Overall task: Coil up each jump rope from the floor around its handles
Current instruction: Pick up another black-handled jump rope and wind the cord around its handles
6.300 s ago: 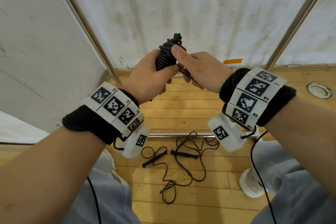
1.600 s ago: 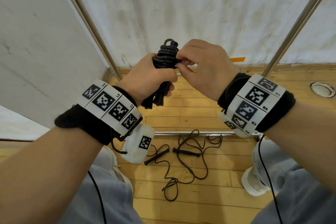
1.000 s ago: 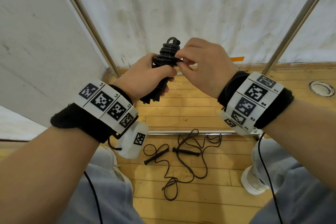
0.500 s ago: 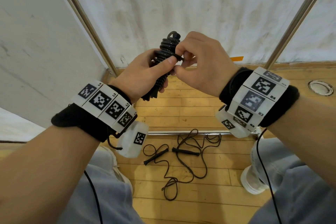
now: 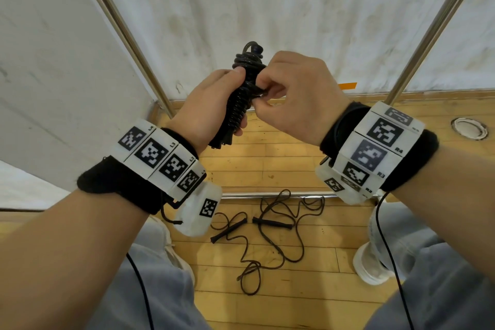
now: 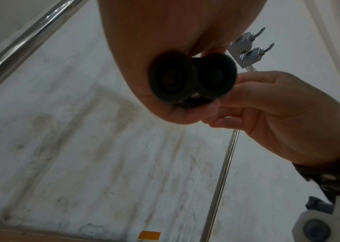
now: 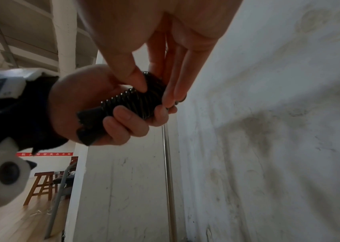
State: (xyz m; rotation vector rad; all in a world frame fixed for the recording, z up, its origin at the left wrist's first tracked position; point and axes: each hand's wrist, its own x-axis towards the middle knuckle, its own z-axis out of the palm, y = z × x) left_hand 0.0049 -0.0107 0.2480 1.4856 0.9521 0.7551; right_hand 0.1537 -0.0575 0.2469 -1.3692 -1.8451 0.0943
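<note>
A black jump rope (image 5: 242, 94) is coiled tightly around its two paired handles and held up at chest height. My left hand (image 5: 214, 104) grips the coiled bundle (image 7: 131, 99) around its middle; the two round handle butts (image 6: 192, 80) poke out below the fist. My right hand (image 5: 289, 94) pinches the rope's loose end at the upper coils, thumb and fingertips (image 7: 138, 78) pressed on the windings. A small loop (image 5: 251, 47) sticks up at the top. A second black jump rope (image 5: 270, 230) lies uncoiled on the wooden floor between my feet, its handles (image 5: 272, 222) side by side.
White fabric walls on metal poles (image 5: 120, 27) close in the front and left. A low metal bar (image 5: 267, 195) crosses the floor just behind the loose rope. My shoes (image 5: 368, 268) flank the rope. A round floor fitting (image 5: 469, 128) sits at the right.
Over the last seconds my right hand shifted from beside the bundle to its top coils and kept working the rope end there; my left hand re-gripped slightly higher. The floor rope has not moved.
</note>
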